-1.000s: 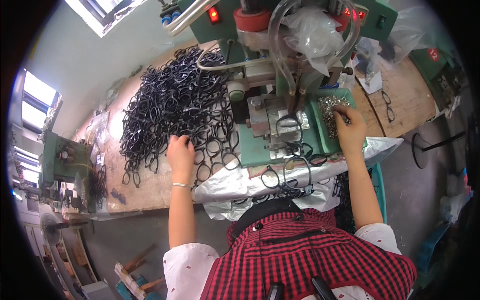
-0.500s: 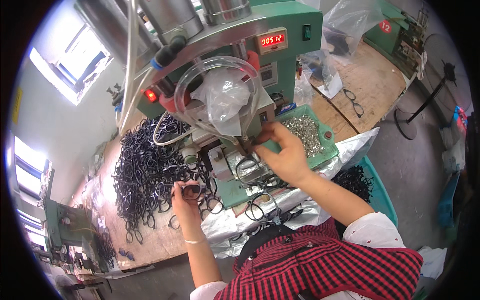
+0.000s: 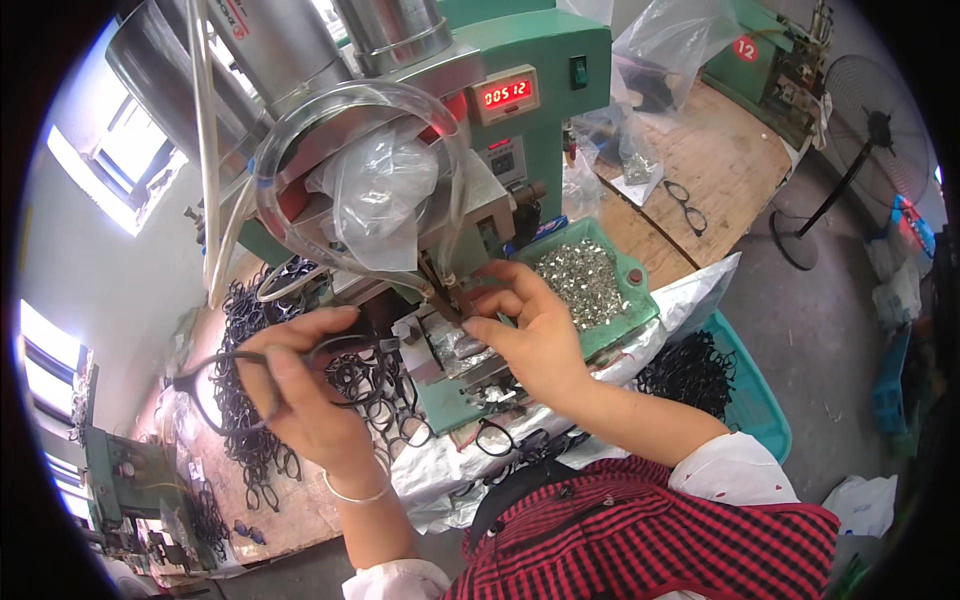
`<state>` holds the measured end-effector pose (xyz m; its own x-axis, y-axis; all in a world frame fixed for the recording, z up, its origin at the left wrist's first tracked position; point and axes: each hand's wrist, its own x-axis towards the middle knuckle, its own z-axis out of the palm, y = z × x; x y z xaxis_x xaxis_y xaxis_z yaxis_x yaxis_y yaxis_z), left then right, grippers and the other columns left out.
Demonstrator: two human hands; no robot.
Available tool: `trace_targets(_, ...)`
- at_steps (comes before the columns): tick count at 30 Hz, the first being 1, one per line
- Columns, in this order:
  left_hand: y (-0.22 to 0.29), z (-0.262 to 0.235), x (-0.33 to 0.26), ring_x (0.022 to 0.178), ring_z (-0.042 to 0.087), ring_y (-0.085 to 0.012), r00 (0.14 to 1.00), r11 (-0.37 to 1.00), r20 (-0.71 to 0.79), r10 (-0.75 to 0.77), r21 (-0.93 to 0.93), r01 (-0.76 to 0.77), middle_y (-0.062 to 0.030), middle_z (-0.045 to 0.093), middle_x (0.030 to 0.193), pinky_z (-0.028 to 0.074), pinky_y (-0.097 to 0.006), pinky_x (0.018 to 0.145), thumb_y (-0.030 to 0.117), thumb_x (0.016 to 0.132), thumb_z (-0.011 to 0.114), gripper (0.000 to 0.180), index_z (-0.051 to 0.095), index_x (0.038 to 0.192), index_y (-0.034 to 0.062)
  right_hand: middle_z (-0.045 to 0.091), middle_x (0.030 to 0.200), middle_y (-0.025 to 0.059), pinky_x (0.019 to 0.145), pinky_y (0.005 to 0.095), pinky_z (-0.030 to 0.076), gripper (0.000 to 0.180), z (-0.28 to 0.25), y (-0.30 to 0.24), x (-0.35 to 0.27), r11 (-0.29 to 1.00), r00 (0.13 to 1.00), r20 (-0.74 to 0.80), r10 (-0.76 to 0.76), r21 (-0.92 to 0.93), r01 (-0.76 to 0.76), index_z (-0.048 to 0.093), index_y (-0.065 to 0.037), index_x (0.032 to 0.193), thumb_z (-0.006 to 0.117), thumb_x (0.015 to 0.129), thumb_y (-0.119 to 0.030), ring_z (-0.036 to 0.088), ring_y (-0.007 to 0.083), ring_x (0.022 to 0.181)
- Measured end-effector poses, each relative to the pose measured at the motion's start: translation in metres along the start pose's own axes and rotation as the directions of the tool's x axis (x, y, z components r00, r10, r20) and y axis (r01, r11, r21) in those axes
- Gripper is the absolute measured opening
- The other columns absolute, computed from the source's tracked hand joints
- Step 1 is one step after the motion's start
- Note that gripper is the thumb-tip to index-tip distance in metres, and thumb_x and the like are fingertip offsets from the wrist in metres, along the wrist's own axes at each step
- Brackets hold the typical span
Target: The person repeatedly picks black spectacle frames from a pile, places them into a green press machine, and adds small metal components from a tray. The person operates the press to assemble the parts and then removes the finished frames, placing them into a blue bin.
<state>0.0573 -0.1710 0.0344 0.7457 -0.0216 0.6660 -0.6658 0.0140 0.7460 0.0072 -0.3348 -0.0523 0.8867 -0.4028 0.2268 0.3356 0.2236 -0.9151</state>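
My left hand (image 3: 315, 410) is closed on a dark eyeglass frame (image 3: 225, 356), raised left of the machine and close to the camera. One rim sticks out past my fingers on the left, the other lies to their right. At the working head of the green press machine (image 3: 550, 60), my right hand (image 3: 540, 345) has thumb and fingers pinched together. Anything between those fingertips is too small or hidden to make out. Beside that hand stands a green tray (image 3: 640, 297) holding small shiny metal pieces (image 3: 580, 280).
Many dark eyeglass frames (image 3: 250, 390) lie heaped on the table left of the machine. More rest on silver foil (image 3: 440, 470) before me. A teal basket (image 3: 765, 415) with black parts stands at the right. A clear hose (image 3: 265, 190) loops in front of the machine.
My left hand has moved up and left, bringing an eyeglass frame nearer the camera. The frame seen under the machine head before no longer shows there. My right hand stays by the head.
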Motion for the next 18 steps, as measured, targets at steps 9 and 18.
trace_targets(9,0.001,0.023,-0.073,0.048,0.056,-0.0239,0.215,0.154,0.762,-0.611,-0.152,0.976,-0.0241,0.066,0.073,0.048,-0.033,0.047,0.03,0.101,0.046,0.029,0.05,0.09,0.0035,0.065,0.117,0.0174,0.101,0.0457,0.045,0.022,-0.124,0.033,0.01,0.175,0.927,0.065,-0.369,-0.975,0.138,0.074,-0.009,0.097,0.072,0.076,-0.013,0.057,0.0368,0.119)
trace_targets(18,-0.035,0.026,-0.09,0.055,0.065,-0.0262,0.227,0.076,0.767,-0.6,-0.227,0.971,-0.0266,0.068,0.078,0.055,-0.03,0.053,0.026,0.102,0.046,0.025,0.052,0.094,0.0037,0.068,0.108,0.0156,0.095,0.0435,0.049,0.014,-0.148,0.057,0.01,0.215,0.895,0.09,-0.436,-0.956,0.201,0.073,-0.007,0.089,0.073,0.075,-0.009,0.062,0.0343,0.112)
